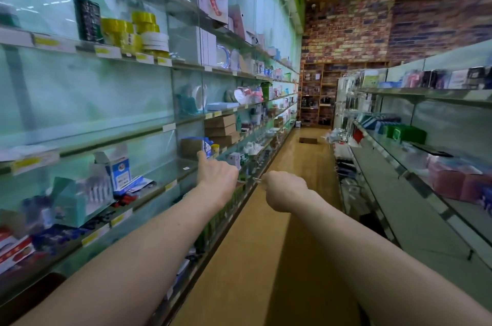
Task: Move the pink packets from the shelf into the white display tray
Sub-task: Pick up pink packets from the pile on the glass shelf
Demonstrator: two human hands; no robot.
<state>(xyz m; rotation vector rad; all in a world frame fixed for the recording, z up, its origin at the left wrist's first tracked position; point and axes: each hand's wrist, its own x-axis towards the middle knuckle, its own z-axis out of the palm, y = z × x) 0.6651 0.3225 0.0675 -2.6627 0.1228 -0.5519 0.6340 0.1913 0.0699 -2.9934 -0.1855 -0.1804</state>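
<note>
here, right hand [286,191] fingers clenched round a thin pale strip [257,179]; left hand [217,179] thumb-up, its fingers unseen, state unclear

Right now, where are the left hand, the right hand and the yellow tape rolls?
left hand [217,178], head view, its back
right hand [286,190], head view, its back; it pinches a thin object [257,179]
yellow tape rolls [143,19], head view, side of the top roll

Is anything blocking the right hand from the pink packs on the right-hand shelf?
Nothing visible does: only open aisle lies between the right hand and the pink packs on the right-hand shelf. That hand grips a thin pale object, so it is not free. I cannot pick out the white tray.
</note>
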